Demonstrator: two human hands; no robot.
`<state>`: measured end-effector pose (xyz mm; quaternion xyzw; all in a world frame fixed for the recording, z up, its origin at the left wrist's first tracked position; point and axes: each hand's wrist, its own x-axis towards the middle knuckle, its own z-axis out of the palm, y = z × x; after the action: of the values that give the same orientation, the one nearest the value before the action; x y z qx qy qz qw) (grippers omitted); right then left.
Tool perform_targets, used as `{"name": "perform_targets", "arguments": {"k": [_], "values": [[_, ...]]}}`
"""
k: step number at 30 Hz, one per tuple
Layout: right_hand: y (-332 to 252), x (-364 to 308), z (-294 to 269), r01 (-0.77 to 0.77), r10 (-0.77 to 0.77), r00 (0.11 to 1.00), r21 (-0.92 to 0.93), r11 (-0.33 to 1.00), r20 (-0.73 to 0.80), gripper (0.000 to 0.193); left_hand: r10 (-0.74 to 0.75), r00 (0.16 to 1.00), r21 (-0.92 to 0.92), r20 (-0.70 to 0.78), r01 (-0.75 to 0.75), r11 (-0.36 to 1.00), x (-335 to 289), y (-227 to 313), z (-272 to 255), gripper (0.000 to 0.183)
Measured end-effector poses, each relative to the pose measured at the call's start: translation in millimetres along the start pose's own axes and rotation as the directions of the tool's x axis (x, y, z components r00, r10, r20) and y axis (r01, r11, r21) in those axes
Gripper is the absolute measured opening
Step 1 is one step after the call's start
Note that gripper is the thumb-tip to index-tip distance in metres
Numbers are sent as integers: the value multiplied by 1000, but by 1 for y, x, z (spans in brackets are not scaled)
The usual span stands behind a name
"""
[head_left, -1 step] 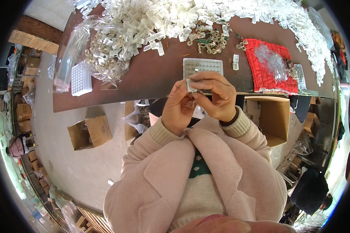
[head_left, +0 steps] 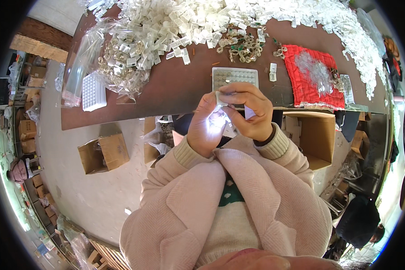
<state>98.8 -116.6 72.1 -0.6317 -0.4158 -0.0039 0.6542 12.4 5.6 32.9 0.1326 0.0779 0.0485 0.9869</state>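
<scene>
2 hands [head_left: 231,117], 1 small, seemingly clear piece [head_left: 220,97]

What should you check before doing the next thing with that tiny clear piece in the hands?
1. Small clear piece pinched between both hands: ok.
2. Left hand and right hand close together above the table edge: ok.
3. Piece closed properly: cannot tell, glare hides it.
4. Grid tray within reach, just beyond the hands: ok.
5. Free slots in the tray: cannot tell.
6. Pile of clear pieces on the brown table: ok.
</scene>
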Motion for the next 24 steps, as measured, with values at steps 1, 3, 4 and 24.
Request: {"name": "perform_targets", "arguments": {"k": [1,3,4,24], "values": [[1,0,2,26,-26,1000,-49,998,9,28,9,1000,1,-13,-9,1000,0,-1,0,23],[3,0,8,45,-48,998,-50,998,-48,24,-8,1000,-17,-3,8,1000,0,-2,0,28],[3,0,9,51,-54,998,-56,997,-44,24,-15,1000,-27,-14,15,1000,1,-2,-1,29],[55,-60,-169,-519,112,831,-685,511,-545,16,-38,994,255,-106,64,965,8,-7,6,21]]}}
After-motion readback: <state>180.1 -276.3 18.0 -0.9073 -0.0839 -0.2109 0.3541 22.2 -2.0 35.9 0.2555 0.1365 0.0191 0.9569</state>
